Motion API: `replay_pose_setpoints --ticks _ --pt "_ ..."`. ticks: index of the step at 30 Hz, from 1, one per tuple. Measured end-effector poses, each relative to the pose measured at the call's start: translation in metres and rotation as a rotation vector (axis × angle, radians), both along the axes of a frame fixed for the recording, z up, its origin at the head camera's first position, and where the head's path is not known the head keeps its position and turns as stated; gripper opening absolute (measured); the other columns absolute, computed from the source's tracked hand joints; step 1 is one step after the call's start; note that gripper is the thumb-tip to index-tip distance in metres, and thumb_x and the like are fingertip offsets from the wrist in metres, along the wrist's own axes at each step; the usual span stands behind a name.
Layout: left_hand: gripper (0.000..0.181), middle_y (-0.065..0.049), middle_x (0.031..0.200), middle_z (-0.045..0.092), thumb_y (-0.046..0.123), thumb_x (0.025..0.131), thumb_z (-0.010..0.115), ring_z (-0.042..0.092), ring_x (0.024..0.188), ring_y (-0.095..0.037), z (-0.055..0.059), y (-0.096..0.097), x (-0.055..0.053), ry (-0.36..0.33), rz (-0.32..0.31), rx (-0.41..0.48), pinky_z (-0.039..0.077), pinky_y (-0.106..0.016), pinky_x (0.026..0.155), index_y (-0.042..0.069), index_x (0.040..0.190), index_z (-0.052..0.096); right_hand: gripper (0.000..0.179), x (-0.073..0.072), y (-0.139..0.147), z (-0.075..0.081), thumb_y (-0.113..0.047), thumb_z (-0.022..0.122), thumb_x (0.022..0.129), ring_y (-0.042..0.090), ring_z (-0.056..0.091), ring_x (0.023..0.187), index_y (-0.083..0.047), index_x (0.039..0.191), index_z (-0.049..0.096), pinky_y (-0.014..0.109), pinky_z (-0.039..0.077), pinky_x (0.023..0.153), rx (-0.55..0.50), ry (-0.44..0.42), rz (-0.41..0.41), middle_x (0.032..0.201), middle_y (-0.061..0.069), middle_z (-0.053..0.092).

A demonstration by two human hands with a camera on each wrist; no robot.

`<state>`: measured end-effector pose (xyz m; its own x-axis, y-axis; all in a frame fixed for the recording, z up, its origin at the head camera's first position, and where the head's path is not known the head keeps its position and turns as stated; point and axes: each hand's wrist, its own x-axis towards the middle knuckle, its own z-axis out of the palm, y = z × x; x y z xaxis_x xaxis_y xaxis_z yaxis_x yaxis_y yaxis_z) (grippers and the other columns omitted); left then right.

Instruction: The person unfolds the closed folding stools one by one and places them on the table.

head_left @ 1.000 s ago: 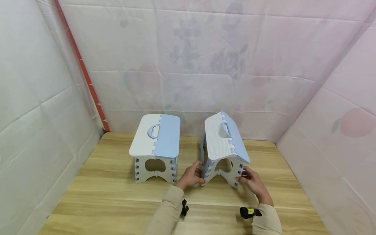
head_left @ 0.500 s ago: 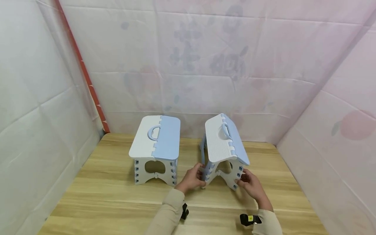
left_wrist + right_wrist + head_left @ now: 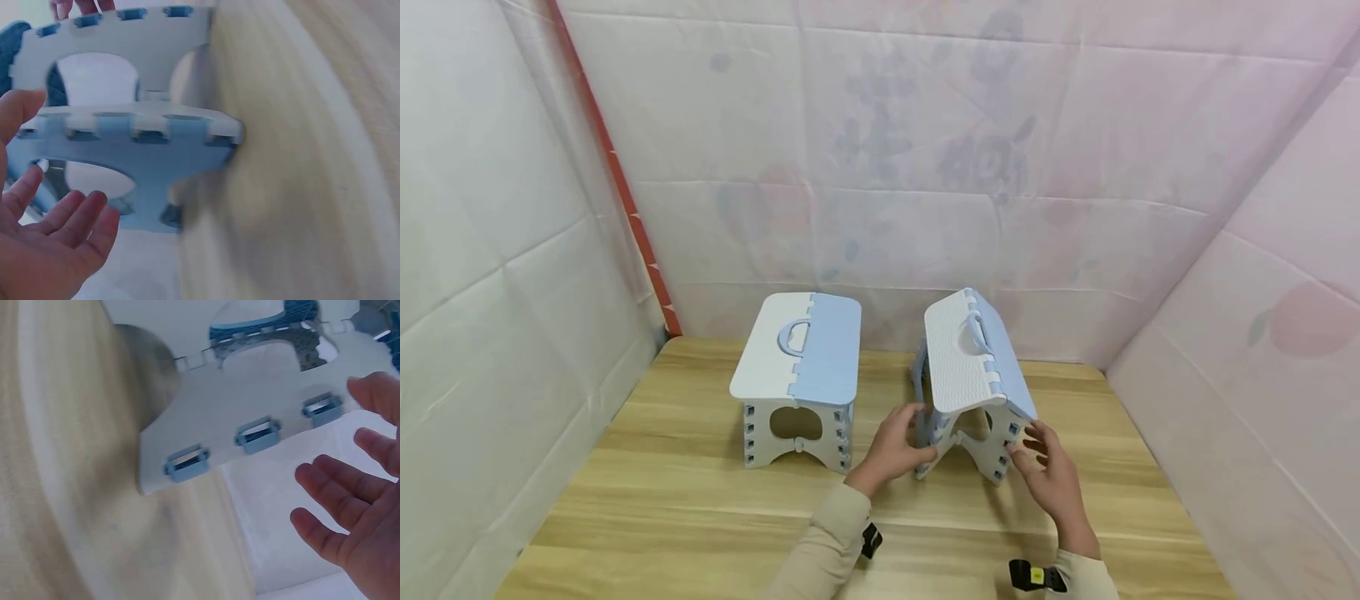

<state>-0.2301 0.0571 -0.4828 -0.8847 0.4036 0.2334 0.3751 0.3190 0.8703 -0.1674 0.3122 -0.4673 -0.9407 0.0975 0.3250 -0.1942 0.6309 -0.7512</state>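
A white and blue folding stool stands partly folded at the right, its top peaked along the middle seam. My left hand is beside its left leg, with thumb and fingers spread; in the left wrist view, the fingers lie loosely near the blue leg panel. Beside the right leg is my right hand, its fingers apart and slightly bent. The right wrist view shows those fingers off the white end panel, with the thumb close to its edge; whether it touches is unclear.
Left of it, a second folding stool stands fully unfolded with a flat top. Both stools are on a wood-grain table. Pale printed sheeting rises behind the table and along its sides.
Both hands have shifted slightly upward along the right stool's legs, and their fingers have loosened from the lower legs. The stools look nearly unmoved.
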Motion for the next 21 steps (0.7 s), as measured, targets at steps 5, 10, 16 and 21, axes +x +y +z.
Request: replay_pose_setpoints --ticks 5,10,16,21 --pt "0.061 -0.011 0.127 0.048 0.028 0.081 0.071 0.05 0.109 -0.026 0.018 -0.001 0.005 0.058 0.028 0.0 0.044 -0.039 0.084 0.009 0.133 0.045 0.054 -0.002 0.003 0.005 -0.012 0.062 0.089 0.041 0.048 0.11 0.002 0.136 0.04 0.055 0.036 0.087 -0.022 0.12 0.001 0.125 0.025 0.048" --pt "0.058 -0.008 0.123 0.051 0.029 0.08 0.071 0.051 0.104 -0.02 0.03 0.0 0.006 0.086 0.061 0.029 0.045 -0.036 0.082 0.009 0.13 0.049 0.052 -0.008 0.009 0.004 -0.013 0.063 0.088 0.03 0.049 0.11 -0.008 0.136 0.044 0.048 0.038 0.085 0.0 0.214 0.009 0.128 0.015 0.049" --pt "0.057 -0.006 0.122 0.05 0.035 0.08 0.07 0.051 0.104 -0.021 0.041 0.003 0.009 0.068 0.134 0.058 0.045 -0.038 0.082 0.012 0.128 0.051 0.052 -0.003 -0.003 0.034 -0.007 0.065 0.085 0.037 0.047 0.108 0.001 0.132 0.046 0.052 0.037 0.082 0.041 0.197 -0.028 0.128 0.021 0.048" --pt "0.056 -0.006 0.122 0.051 0.037 0.08 0.07 0.051 0.105 -0.024 0.05 0.005 0.01 0.067 0.158 0.075 0.045 -0.038 0.081 0.014 0.128 0.053 0.054 -0.006 -0.005 0.045 -0.001 0.067 0.082 0.035 0.048 0.109 0.0 0.132 0.047 0.041 0.039 0.084 0.066 0.194 -0.04 0.125 0.022 0.048"
